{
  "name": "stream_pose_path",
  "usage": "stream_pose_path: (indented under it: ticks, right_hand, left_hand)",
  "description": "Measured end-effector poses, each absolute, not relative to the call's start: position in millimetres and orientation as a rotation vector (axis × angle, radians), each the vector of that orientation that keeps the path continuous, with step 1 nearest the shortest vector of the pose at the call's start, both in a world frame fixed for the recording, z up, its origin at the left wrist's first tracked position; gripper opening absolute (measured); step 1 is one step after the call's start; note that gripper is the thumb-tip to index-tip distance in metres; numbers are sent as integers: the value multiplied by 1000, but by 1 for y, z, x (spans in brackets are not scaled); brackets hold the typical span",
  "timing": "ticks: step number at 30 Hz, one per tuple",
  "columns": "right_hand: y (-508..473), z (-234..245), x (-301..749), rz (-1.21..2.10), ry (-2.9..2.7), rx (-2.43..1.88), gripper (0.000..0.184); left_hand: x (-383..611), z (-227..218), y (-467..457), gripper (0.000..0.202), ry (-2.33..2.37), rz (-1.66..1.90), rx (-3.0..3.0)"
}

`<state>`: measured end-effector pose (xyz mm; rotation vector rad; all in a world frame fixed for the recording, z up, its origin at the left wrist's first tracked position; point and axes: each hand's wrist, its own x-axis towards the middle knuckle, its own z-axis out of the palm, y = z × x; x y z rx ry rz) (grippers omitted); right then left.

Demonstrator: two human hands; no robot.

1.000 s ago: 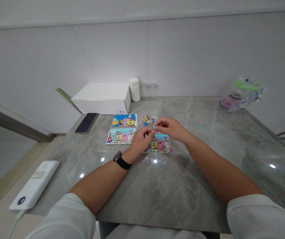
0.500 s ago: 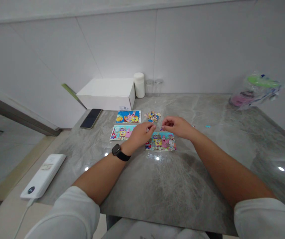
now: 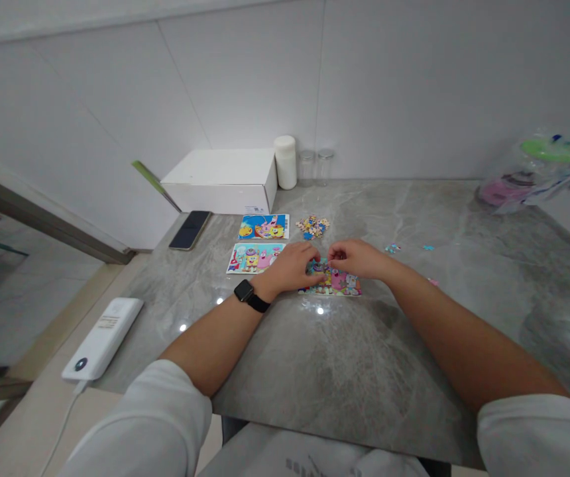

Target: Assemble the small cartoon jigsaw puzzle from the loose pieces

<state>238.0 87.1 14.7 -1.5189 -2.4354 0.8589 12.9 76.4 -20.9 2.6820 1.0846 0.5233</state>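
Note:
A colourful cartoon jigsaw puzzle lies flat on the grey table, its upper and left parts partly covered by my hands. My left hand rests over its left side, with thumb and forefinger apart on the picture. At the upper edge, my right hand is closed in a pinch on a small puzzle piece, mostly hidden by the fingers. Left of the puzzle is a matching picture card, partly behind my left hand. Beyond it lies a blue cartoon card. A heap of loose puzzle pieces sits past my hands.
Small stray pieces lie to the right. Along the wall stand a white box, a white bottle and two clear jars. A phone, a power bank and a plastic-wrapped item are near the table's sides.
Both hands have come down over the puzzle, the right one reaching its upper edge. My left thumb and forefinger have spread apart. The whole view has shifted slightly.

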Motion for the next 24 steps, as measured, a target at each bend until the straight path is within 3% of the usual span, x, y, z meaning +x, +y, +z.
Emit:
stream_pose_path:
  ticks: [24]
  right_hand:
    - [82,-2,223,634,-2450,-1662,14]
  left_hand:
    - [13,-31,79,47,1063,518,2691]
